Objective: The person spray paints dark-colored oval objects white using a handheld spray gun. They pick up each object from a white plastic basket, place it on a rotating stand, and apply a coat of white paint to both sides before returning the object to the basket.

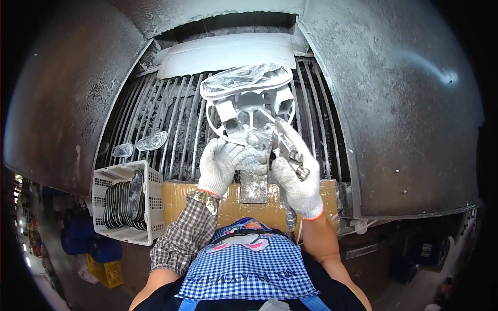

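My right hand (pixel 300 179), in a white glove, is closed around a metal spray gun (pixel 294 154) with small knobs, its slim front pointing away from me. My gloved left hand (pixel 220 165) has its fingers curled at the lower end of a thin white curved band (pixel 211 120). Between both hands stands a white-crusted metal fixture (pixel 255 150). At its far end sits a sole-shaped piece (pixel 246 83) with a white rim and crinkled clear film over its top. Two white blocks (pixel 226 113) with dark holes sit below that piece.
Dusty metal bars (pixel 179 116) form a grate between tall side panels (pixel 399 114). Two small film-covered parts (pixel 151 140) lie at left, behind a white basket (pixel 155 199) of stacked dark, curved pieces. A taped brown cardboard strip (pixel 179 199) lines the near edge.
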`<state>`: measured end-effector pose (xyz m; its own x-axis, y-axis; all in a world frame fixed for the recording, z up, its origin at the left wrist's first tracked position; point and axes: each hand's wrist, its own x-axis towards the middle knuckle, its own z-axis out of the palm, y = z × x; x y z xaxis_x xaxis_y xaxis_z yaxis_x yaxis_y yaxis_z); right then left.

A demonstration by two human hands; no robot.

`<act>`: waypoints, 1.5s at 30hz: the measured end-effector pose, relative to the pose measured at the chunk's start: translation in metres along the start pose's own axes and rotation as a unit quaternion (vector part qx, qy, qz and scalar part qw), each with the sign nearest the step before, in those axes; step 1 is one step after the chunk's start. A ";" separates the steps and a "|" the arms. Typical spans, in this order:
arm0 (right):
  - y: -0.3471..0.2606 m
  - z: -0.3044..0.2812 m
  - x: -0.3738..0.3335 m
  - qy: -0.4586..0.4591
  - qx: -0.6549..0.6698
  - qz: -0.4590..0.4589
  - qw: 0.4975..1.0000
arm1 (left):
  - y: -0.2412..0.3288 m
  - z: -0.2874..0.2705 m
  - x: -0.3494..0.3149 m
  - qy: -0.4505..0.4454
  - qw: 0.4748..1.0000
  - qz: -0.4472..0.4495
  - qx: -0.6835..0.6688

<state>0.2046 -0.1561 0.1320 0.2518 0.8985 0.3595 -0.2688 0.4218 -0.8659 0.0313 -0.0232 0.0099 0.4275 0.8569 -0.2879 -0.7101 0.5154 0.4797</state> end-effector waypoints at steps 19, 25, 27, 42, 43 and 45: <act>0.057 -0.101 -0.103 0.218 -0.146 0.204 0.943 | -0.015 0.009 -0.019 0.000 0.998 -0.015 0.061; 0.063 -0.100 -0.121 0.245 -0.148 0.263 0.921 | -0.016 0.077 0.000 -0.065 0.995 0.061 0.034; 0.063 -0.098 -0.123 0.239 -0.159 0.275 0.917 | -0.013 0.093 0.024 -0.055 0.996 0.075 0.008; 0.078 -0.087 -0.137 0.227 -0.188 0.306 0.905 | -0.010 0.127 0.094 0.011 0.832 0.281 0.478; 0.080 -0.085 -0.136 0.222 -0.187 0.309 0.906 | -0.009 0.132 0.089 0.014 0.898 0.262 0.353; 0.083 -0.083 -0.137 0.218 -0.184 0.313 0.906 | 0.001 0.139 0.080 0.010 0.968 0.217 0.127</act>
<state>0.2250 -0.2546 -0.0184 0.5213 0.7807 -0.3446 -0.1781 -0.2954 -0.9386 0.1428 0.0458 0.1019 0.1077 0.9938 -0.0284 -0.6584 0.0927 0.7470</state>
